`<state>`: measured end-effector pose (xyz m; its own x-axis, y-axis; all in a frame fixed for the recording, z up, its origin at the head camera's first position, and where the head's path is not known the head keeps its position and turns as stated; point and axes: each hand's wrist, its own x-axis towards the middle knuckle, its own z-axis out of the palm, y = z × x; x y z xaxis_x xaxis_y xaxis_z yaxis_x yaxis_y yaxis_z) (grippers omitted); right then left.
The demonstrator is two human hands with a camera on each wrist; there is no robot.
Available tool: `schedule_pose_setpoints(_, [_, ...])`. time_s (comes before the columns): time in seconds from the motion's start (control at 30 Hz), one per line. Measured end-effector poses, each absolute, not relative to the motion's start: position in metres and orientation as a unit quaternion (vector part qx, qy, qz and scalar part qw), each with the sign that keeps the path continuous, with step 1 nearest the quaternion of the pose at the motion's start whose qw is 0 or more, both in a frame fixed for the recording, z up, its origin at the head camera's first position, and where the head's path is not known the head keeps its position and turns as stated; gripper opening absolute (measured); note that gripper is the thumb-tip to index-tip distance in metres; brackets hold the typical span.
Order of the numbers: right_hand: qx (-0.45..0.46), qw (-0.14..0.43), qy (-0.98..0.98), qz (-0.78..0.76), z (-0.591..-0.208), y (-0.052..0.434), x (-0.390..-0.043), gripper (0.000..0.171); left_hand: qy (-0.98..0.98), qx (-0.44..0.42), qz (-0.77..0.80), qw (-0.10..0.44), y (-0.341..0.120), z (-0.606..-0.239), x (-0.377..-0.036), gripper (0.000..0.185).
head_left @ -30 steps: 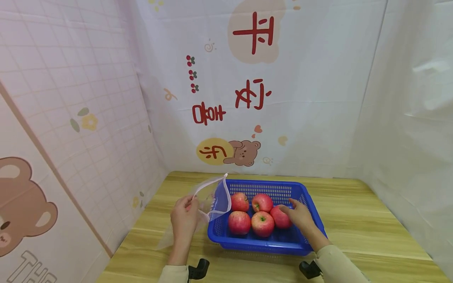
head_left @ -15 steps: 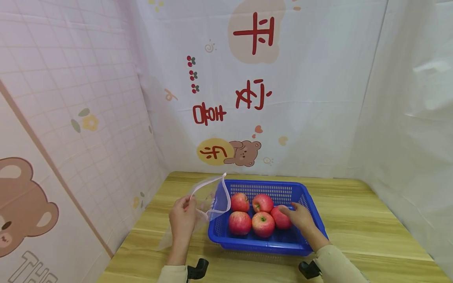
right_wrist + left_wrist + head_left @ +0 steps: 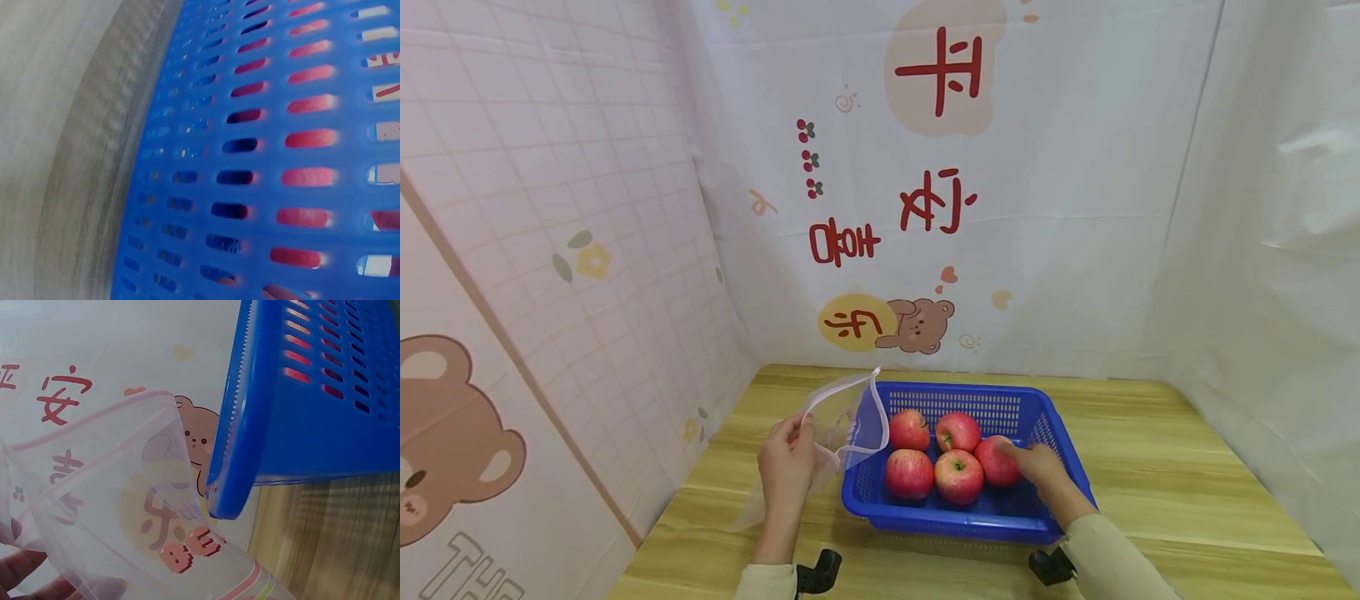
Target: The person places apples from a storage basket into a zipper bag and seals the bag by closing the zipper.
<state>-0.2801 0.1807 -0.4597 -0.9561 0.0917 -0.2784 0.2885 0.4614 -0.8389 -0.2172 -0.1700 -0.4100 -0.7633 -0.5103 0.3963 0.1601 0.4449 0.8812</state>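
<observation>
A clear plastic bag [image 3: 865, 429] with pink edging hangs from my left hand [image 3: 787, 467], which pinches its rim; the mouth gapes toward the basket. In the left wrist view, red lettering shows on the bag [image 3: 125, 487], and fingertips [image 3: 22, 569] touch it at the lower left. My right hand [image 3: 1047, 468] reaches into the blue plastic basket [image 3: 955, 522] and grips the rightmost red apple [image 3: 997, 468], thumb on its top; the other fingers are hidden. Basket slots [image 3: 269, 162] fill the right wrist view and hide that hand.
Several other apples, among them a front one [image 3: 958, 477] and a back one [image 3: 909, 430], sit close together in the basket. Under it lies a wood-grain table [image 3: 1187, 483]. Printed white sheets [image 3: 1060, 208] rise at the back and sides.
My right hand has lowered onto the rightmost apple, its fingers going out of sight beside it. The left hand and bag shifted slightly left early on, then stayed almost still.
</observation>
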Motion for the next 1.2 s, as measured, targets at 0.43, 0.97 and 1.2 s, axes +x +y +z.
schedule_pose_setpoints(0.43, [0.108,0.142,0.833,-0.524,-0.458,0.175,-0.278,0.097,-0.784,0.118,-0.525,0.309,-0.169,-0.41,-0.216,0.026])
schedule_pose_setpoints(0.97, [0.125,0.141,0.821,-0.539,-0.461,0.171,-0.285,0.085,-0.784,0.118,-0.521,0.316,-0.17,-0.409,-0.216,0.026])
schedule_pose_setpoints(1.2, [0.13,0.132,0.825,-0.534,-0.463,0.172,-0.287,0.089,-0.786,0.117,-0.518,0.317,-0.17,-0.408,-0.217,0.027])
